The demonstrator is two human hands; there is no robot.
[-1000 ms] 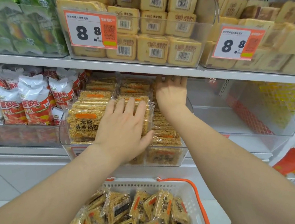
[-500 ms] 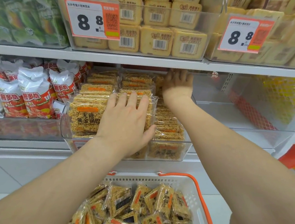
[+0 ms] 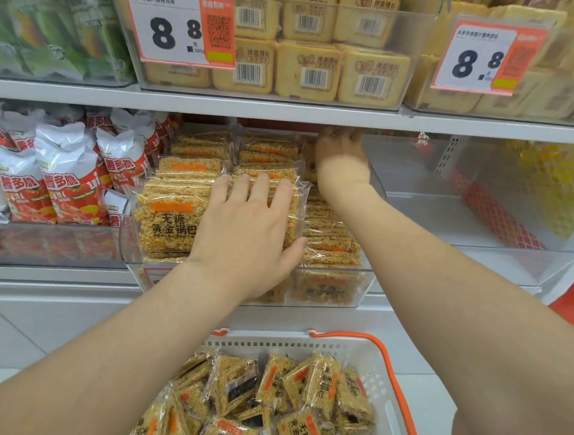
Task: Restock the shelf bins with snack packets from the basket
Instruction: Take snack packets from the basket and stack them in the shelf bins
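Pressing down on the front stack of snack packets (image 3: 166,223), the left hand (image 3: 245,231) lies flat with its fingers straight and a little spread, gripping nothing. The packets stand in rows inside a clear shelf bin (image 3: 128,243), filling it from the front wall to the back. The right hand (image 3: 340,154) is apart from the left, reaching deep along the bin's right side. Its fingers run up under the edge of the upper shelf board (image 3: 270,110), where they are blurred and in shadow, so I cannot tell whether they hold anything. That board hangs low over the bin, just above the rear packets.

Red and white crisp bags (image 3: 63,180) crowd the bin just to the left. Another clear bin (image 3: 486,236) sits to the right, with red mesh and yellow wrappers showing through its far wall. On the shelf above are pale yellow barcoded packs (image 3: 312,71) and green packets (image 3: 41,34), with two orange price tags (image 3: 181,26) reading 8.8 clipped in front. Below both forearms stands a white basket (image 3: 288,342) with an orange handle (image 3: 392,367), heaped with more of the same packets (image 3: 293,405).
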